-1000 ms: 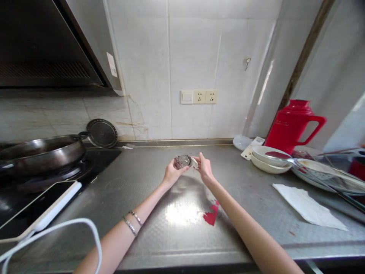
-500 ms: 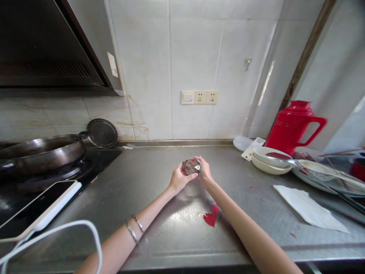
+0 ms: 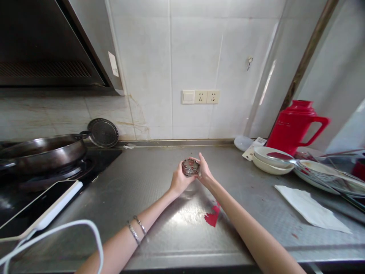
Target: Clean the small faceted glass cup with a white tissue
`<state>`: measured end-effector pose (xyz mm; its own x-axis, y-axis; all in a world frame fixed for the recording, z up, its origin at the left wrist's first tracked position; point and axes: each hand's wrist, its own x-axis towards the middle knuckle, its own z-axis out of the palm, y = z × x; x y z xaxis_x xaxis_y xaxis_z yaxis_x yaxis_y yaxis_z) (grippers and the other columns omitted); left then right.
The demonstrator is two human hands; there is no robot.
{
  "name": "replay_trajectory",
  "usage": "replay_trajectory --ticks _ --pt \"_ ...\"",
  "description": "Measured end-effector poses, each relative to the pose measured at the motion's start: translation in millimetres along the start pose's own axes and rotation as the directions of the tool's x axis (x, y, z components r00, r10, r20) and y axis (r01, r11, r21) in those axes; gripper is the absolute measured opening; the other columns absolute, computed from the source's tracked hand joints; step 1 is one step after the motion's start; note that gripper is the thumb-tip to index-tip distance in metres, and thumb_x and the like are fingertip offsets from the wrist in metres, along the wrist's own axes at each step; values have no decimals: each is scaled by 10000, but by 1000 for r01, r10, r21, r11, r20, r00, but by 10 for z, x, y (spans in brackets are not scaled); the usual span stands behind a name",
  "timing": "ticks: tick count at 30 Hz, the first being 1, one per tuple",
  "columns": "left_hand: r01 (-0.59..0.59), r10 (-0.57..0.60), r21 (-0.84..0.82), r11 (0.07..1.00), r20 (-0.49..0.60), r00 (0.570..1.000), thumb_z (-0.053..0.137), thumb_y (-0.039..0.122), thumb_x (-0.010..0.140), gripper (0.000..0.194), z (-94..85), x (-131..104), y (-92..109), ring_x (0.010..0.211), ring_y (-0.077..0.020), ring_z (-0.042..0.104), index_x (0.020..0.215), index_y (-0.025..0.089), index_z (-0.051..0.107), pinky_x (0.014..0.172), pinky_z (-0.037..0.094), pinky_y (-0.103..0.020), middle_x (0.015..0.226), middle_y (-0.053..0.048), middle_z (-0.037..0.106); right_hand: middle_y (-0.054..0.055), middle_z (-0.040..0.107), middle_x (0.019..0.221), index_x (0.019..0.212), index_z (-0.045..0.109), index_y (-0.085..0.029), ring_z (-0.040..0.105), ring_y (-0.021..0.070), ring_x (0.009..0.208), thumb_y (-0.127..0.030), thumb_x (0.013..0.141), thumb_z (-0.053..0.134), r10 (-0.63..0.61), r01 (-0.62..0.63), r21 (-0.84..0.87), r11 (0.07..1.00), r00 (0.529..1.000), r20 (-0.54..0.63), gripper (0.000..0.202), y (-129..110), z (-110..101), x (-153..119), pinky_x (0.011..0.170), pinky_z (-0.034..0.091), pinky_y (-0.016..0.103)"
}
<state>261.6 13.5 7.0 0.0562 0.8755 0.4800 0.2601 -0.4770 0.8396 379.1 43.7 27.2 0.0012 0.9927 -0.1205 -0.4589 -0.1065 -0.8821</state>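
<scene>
A small round shiny object, silvery with reddish patches, is held over the middle of the metal counter. My left hand wraps round its left and near side. From the right, my right hand grips it, with a fingertip pointing up. What the object is I cannot make out. Below the hands, a torn red piece lies on the counter beside my right forearm.
On the left are a pan on the stove, a round dark lid, a phone and a white cable. Stacked bowls, a red flask and a white tissue are on the right.
The round object has turned slightly in my hands, and its top faces me more. My right fingers have shifted and one now points up. The view has moved a little.
</scene>
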Motion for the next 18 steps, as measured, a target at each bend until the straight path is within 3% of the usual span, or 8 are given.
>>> replay_trajectory --ticks 4,7,9,12,15,18 --pt "72 -70 23 997 -100 992 797 230 585 654 2 15 -39 955 -251 663 1167 150 509 840 506 -358 1051 -132 687 56 728 849 956 659 -166 668 225 865 -606 838 416 -85 82 -52 995 995 -54 517 160 46 58 714 518 295" --pt "120 -118 10 993 -128 985 827 255 538 822 26 12 -86 1025 -294 636 1257 122 452 894 486 -409 1099 -170 665 32 727 869 883 665 -185 654 205 900 -596 807 463 -154 144 -79 986 980 -129 464 247 7 144 754 502 267" --pt "106 -110 -76 991 -45 993 825 250 545 863 51 7 -117 1054 -296 625 1296 121 421 927 477 -420 1124 -169 657 23 728 851 881 667 -196 655 192 882 -573 821 452 -160 150 -74 986 975 -152 438 233 -59 199 747 499 256" --pt "88 -54 -306 948 118 992 763 215 638 698 87 11 -154 1079 -254 619 1262 139 459 971 468 -394 1184 -148 634 42 725 780 873 666 -185 662 187 766 -521 876 366 -121 116 -45 992 981 -152 451 118 -175 247 666 506 260" --pt "155 -92 -433 888 162 982 774 189 629 613 98 35 -171 1072 -240 621 1183 135 518 980 471 -391 1195 -148 624 72 713 705 878 672 -150 655 194 651 -446 906 292 -58 58 -4 998 994 -88 482 -7 -242 242 612 515 287" --pt "210 -143 -444 871 179 973 832 192 556 674 81 60 -170 992 -240 648 1159 125 538 931 497 -405 1126 -145 649 103 705 667 908 682 -117 655 219 610 -389 897 289 5 -5 20 1000 1000 7 478 -50 -229 199 597 526 327"
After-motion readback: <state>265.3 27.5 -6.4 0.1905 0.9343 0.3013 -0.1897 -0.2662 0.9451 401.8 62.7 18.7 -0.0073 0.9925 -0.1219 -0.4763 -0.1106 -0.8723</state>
